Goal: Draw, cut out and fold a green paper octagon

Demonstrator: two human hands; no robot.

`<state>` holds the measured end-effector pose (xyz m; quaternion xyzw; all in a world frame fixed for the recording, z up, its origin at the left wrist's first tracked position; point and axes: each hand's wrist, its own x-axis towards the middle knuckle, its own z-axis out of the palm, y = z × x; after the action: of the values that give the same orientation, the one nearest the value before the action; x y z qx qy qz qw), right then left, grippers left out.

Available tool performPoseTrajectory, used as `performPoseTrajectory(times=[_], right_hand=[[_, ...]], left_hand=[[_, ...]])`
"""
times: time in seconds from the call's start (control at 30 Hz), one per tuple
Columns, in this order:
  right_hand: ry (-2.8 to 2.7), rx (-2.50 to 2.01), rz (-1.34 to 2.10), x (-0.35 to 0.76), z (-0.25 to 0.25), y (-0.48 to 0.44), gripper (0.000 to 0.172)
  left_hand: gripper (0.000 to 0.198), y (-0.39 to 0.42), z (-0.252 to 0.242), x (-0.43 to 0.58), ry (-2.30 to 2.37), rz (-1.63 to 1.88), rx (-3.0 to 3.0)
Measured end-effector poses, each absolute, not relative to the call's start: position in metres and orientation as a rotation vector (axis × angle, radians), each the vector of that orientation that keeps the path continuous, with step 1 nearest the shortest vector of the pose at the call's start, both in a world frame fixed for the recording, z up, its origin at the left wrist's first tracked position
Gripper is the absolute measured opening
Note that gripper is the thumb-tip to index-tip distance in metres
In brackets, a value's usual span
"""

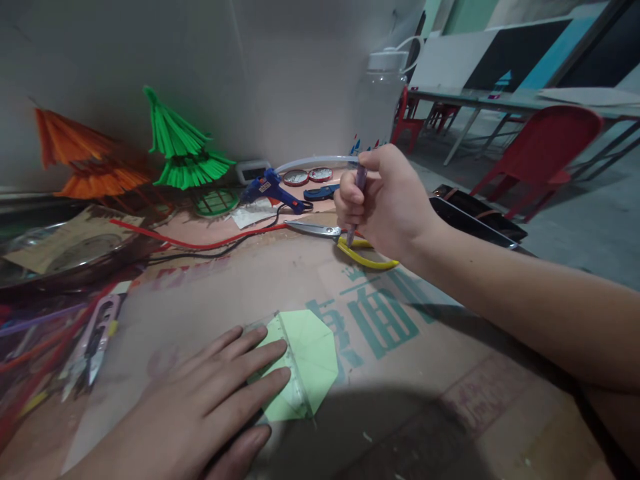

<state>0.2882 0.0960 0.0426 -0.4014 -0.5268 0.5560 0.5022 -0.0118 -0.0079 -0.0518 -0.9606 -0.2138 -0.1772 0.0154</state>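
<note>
My left hand (pixel 200 393) lies flat with its fingers stretched out. Its fingertips press a clear ruler (pixel 296 373) down across a light green paper octagon (pixel 320 360) with fold lines. Raised above the far side of the board, my right hand (pixel 383 200) is closed around a purplish pen (pixel 361 179), its tip pointing down. Just under that hand are scissors (pixel 367 257) with yellow handles, their blades pointing left. The pen tip overlaps the yellow handles in view; whether they touch I cannot tell.
A blue glue gun (pixel 277 192) with a pale glue stick stands behind. Green (pixel 183 143) and orange (pixel 93 150) tiered pipe-cleaner models are by the wall. A utility knife (pixel 97 333) lies left; a water bottle (pixel 383 100) rises behind my right hand. Printed cardboard (pixel 400 407) covers the table.
</note>
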Motion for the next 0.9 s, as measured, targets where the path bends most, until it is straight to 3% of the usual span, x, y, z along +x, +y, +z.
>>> performPoseTrajectory(times=[0.43, 0.9], right_hand=[[-1.267, -0.954, 1.36, 0.2876, 0.0424, 0.0956, 0.053], [-1.241, -0.908, 1.364, 0.2888, 0.0377, 0.101, 0.068]], left_hand=[[0.055, -0.0085, -0.0523, -0.0122, -0.671, -0.526, -2.982], [0.051, -0.0074, -0.0528, -0.0101, -0.631, -0.547, -2.924]])
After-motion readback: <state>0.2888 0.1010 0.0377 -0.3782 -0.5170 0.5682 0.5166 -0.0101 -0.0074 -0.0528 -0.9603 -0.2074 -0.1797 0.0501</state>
